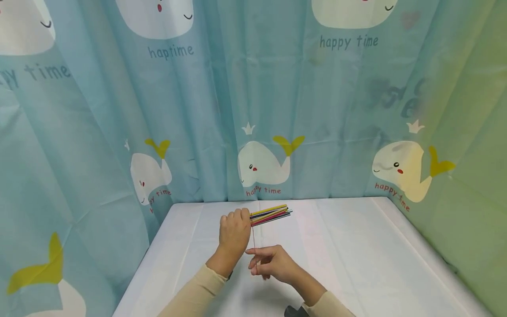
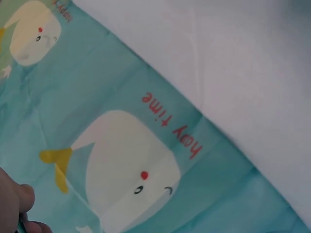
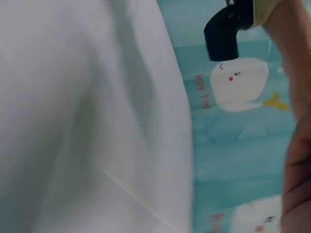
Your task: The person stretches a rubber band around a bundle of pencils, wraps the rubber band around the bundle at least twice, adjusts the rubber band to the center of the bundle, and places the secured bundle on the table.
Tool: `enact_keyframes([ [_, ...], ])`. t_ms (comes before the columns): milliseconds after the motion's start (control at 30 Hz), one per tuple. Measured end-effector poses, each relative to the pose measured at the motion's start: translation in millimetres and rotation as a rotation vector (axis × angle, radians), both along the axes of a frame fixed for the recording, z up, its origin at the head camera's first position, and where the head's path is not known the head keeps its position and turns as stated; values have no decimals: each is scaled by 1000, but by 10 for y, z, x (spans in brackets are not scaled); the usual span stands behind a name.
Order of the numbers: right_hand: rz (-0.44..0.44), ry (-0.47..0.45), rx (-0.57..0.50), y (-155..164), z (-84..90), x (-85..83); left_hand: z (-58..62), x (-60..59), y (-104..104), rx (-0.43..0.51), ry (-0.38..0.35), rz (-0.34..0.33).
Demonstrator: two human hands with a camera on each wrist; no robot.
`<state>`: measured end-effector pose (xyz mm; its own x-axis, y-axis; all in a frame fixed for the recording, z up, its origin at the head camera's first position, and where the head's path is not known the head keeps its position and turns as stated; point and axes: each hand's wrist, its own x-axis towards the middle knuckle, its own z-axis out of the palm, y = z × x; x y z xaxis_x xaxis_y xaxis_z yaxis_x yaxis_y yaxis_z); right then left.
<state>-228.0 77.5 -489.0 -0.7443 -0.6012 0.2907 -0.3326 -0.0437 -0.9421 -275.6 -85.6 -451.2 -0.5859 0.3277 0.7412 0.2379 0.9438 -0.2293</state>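
Note:
My left hand (image 1: 235, 230) grips a bundle of thin coloured pencils (image 1: 272, 215) above the table, and their yellow, red and dark ends stick out to the right. From the bundle a thin red string (image 1: 254, 238) runs down to my right hand (image 1: 276, 263). The thumb and fingers there hold its lower part, with the index finger stretched toward the left wrist. In the left wrist view, only a piece of the left hand (image 2: 14, 201) shows in the lower corner. The right wrist view catches the side of the right hand (image 3: 299, 170); its fingertips are hidden.
A white cloth covers the table (image 1: 356, 246) below both hands. Blue curtains (image 1: 336, 88) with printed whales hang behind and at the left, turning greenish at the right. A dark curved piece (image 3: 223, 34) sits at the right sleeve's cuff.

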Motion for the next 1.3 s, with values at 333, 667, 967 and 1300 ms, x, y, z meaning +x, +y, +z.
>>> enact_keyframes([
  [333,-380,696,-106,-77,80,76,-57,0,47,29,-43,29],
  [667,-7,-290,-356,-158,-11,308,27,42,37,98,-1,25],
  [967,10,-465,-489,281,51,38,-12,45,-13,144,106,-110],
  [1300,-380,-287,-358,420,333,-68,-74,61,-52,112,85,-127],
])
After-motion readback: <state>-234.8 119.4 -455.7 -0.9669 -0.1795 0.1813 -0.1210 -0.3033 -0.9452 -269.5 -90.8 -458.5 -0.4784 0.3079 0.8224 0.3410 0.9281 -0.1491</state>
